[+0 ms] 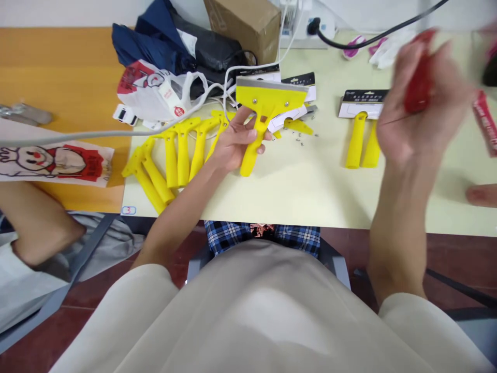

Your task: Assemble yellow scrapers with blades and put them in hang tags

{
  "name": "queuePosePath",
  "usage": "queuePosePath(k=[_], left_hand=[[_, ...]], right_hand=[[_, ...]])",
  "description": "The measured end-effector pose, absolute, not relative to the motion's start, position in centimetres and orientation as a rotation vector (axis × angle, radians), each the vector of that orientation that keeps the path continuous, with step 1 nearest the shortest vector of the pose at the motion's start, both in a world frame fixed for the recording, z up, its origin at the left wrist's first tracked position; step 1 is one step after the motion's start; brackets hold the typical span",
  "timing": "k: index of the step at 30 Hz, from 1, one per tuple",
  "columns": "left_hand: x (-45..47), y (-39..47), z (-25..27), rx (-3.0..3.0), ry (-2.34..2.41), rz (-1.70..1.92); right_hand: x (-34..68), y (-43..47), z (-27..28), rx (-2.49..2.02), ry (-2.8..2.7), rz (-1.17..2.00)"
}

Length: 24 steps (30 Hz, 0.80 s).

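A yellow scraper (272, 99) with a metal blade along its top edge and two screws in its head is gripped near the neck by my left hand (235, 142). Raised over the right side of the table, my right hand (411, 114) is closed around a red-handled tool (420, 77); motion blurs it, so its kind is unclear. Several yellow scraper handles (182, 155) lie in a row left of my left hand. Behind the held scraper are small loose screws (298, 139) and a loose yellow plate (298, 126).
Two yellow handles (355, 145) with a black-and-white card (361, 103) lie near my right forearm. A cardboard box (248, 26), dark blue cloth (149, 36) and cables stand at the back. Other people's arm (42, 223) and fingertip (481, 196) show at the sides.
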State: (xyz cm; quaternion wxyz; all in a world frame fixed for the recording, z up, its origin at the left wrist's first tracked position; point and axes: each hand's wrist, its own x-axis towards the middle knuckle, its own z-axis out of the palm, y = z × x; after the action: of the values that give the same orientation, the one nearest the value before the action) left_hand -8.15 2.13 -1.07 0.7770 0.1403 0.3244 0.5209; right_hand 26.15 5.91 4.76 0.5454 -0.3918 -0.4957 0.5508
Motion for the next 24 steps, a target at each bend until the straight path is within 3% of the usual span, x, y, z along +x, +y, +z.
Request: queuePosePath(k=[3,6,9,15,24], left_hand=[[-9.0,2.0,-1.4,0.294,0.747,1.11],[-9.0,1.8,-1.3,0.293,0.711,1.161],[-8.5,1.7,-0.5,0.28,0.732,1.193],[-7.3,2.7,0.2,0.285,0.689,1.252],[-7.1,3.5,-1.1,0.322,0.593,1.328]], right_hand=[[23.8,6.7,2.7,-1.005,-1.131,1.451],[20.9,8.2,0.1,-1.072,-1.286,1.35],[19.0,9.8,-2.2,-1.377,-1.549,0.933],[17.8,9.6,-5.3,-1.465,-1.815,0.5],[17.7,8.6,-6.3,-1.477,-1.86,0.691]])
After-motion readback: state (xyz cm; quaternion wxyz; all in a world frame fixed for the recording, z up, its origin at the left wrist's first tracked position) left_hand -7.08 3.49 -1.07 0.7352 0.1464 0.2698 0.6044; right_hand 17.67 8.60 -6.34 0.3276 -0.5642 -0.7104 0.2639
